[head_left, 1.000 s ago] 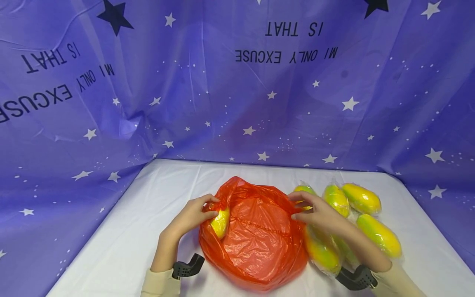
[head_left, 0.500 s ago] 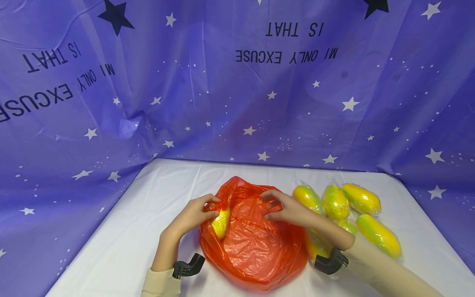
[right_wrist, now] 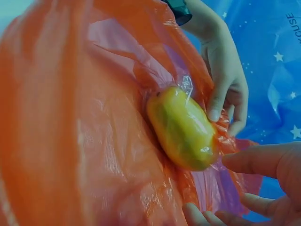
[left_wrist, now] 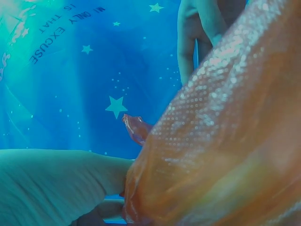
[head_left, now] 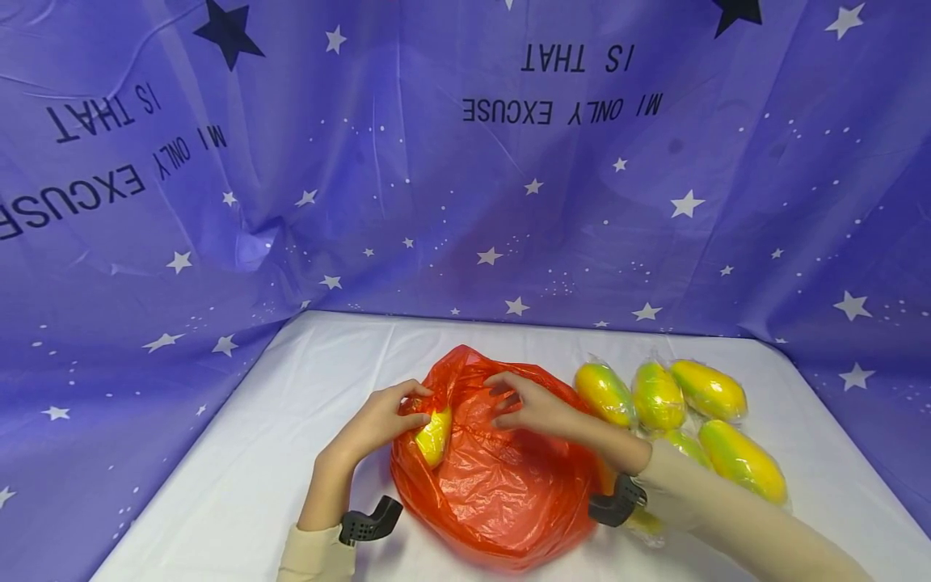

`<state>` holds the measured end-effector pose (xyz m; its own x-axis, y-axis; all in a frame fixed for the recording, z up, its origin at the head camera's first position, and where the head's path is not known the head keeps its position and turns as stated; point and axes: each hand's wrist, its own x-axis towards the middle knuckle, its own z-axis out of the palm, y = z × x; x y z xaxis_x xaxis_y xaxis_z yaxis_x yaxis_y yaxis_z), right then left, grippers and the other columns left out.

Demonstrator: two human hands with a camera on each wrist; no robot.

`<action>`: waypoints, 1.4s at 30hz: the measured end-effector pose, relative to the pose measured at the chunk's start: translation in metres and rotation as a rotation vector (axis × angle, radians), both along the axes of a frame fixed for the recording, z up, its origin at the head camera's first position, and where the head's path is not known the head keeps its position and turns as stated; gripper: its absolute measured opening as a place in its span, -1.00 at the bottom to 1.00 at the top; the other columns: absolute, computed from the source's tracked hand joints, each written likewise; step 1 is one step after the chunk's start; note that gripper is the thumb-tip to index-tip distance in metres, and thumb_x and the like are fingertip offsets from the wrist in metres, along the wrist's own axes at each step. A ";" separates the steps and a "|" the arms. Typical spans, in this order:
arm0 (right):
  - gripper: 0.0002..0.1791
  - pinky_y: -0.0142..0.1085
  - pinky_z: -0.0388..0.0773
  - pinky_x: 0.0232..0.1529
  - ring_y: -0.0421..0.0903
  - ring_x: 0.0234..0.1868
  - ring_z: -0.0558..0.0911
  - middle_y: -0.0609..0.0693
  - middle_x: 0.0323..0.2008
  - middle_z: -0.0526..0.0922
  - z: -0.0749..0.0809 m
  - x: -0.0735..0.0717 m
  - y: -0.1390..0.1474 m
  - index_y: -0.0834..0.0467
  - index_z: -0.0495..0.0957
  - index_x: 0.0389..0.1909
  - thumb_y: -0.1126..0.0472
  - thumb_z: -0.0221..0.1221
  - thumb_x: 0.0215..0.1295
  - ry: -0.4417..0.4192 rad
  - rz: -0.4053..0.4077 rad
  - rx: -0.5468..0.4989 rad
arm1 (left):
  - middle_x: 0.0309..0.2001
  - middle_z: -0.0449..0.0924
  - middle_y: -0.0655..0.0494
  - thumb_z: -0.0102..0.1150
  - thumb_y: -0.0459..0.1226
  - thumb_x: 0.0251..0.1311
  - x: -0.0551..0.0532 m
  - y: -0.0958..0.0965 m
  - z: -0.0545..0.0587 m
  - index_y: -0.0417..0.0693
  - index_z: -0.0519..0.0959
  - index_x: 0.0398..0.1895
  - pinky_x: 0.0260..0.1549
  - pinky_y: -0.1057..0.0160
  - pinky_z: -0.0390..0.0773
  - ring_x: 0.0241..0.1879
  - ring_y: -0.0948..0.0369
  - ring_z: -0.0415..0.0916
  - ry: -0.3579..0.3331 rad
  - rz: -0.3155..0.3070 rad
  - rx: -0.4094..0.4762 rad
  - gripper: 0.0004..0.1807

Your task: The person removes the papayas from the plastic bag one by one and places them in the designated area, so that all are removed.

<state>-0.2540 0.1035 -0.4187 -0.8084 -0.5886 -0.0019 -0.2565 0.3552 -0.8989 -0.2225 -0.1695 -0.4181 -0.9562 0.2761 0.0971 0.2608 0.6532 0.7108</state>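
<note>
A red plastic bag point(head_left: 502, 517) sits on the table with its mouth spread wide. My left hand point(head_left: 372, 420) pinches the bag's left rim between thumb and fingers. Just inside that rim lies a yellow-green mango point(right_wrist: 181, 127) in clear wrap, partly covered by the bag in the head view. My right hand point(head_left: 537, 408) hovers over the bag's mouth, fingers bent and spread, with nothing in it. In the right wrist view, its fingertips come close to the mango's end; whether they touch it, I cannot tell.
Several more wrapped mangoes point(head_left: 658, 396) lie right of the bag, some partly hidden under my right forearm. The table point(head_left: 320, 364) has a white cover. A purple curtain with stars point(head_left: 451, 202) stands behind it and at both sides.
My right hand has moved left, from the bag's right rim to above its mouth. The left hand keeps its hold on the rim, and the bag has barely shifted.
</note>
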 end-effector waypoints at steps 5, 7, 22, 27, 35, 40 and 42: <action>-0.32 -0.19 0.62 -0.17 0.25 0.09 0.51 0.32 0.18 0.41 -0.005 -0.003 -0.015 0.27 0.31 0.25 0.34 0.34 0.11 -0.032 0.023 0.040 | 0.02 0.60 0.08 0.35 -0.32 0.11 0.000 -0.001 0.000 0.06 0.60 -0.08 -0.01 -0.03 0.49 0.03 0.04 0.50 -0.002 -0.002 0.012 -0.71; -0.31 -0.18 0.62 -0.17 0.22 0.10 0.52 0.30 0.19 0.41 -0.007 -0.004 -0.020 0.25 0.31 0.26 0.31 0.36 0.10 -0.036 0.039 0.057 | 0.01 0.60 0.10 0.35 -0.32 0.11 -0.001 -0.001 0.000 0.07 0.60 -0.09 0.01 -0.03 0.48 0.05 0.04 0.50 -0.009 -0.001 0.019 -0.71; -0.18 -0.06 0.63 -0.21 0.25 0.12 0.48 0.31 0.17 0.39 -0.015 -0.004 -0.055 0.28 0.18 0.29 0.28 0.41 0.06 -0.206 0.041 0.007 | 0.01 0.61 0.07 0.34 -0.33 0.11 0.000 -0.002 0.000 0.05 0.60 -0.09 0.03 -0.08 0.46 0.09 0.01 0.48 -0.012 -0.006 0.023 -0.72; -0.02 -0.07 0.64 -0.26 0.13 0.01 0.55 0.23 0.10 0.42 -0.020 -0.004 -0.065 0.33 0.02 0.37 0.27 0.43 0.03 -0.227 0.011 -0.011 | 0.00 0.61 0.05 0.33 -0.33 0.13 -0.001 -0.002 0.000 0.01 0.59 -0.08 0.02 -0.08 0.46 0.07 0.00 0.50 0.017 -0.026 0.008 -0.73; -0.15 -0.11 0.65 -0.41 0.11 -0.43 0.65 0.17 -0.27 0.54 -0.023 0.000 -0.080 0.27 0.11 0.18 0.18 0.46 0.01 -0.201 -0.008 0.011 | 0.01 0.61 0.05 0.34 -0.32 0.12 -0.001 -0.001 0.001 0.01 0.59 -0.07 0.05 -0.08 0.44 0.08 0.01 0.49 0.031 -0.024 0.003 -0.71; -0.19 -0.12 0.65 -0.45 0.11 -0.52 0.64 0.16 -0.31 0.51 -0.026 0.001 -0.084 0.24 0.11 0.13 0.20 0.45 0.00 -0.218 -0.034 -0.015 | -0.03 0.62 0.07 0.34 -0.33 0.11 -0.001 -0.001 0.000 0.01 0.59 -0.09 0.02 -0.06 0.46 0.04 0.03 0.51 0.031 -0.025 0.005 -0.72; -0.20 -0.12 0.65 -0.45 0.11 -0.53 0.64 0.17 -0.30 0.51 -0.027 0.002 -0.085 0.24 0.10 0.12 0.22 0.44 -0.01 -0.225 -0.043 -0.024 | -0.04 0.63 0.07 0.34 -0.34 0.11 -0.001 -0.001 0.000 0.01 0.59 -0.09 0.00 -0.06 0.46 0.02 0.03 0.51 0.032 -0.028 0.005 -0.73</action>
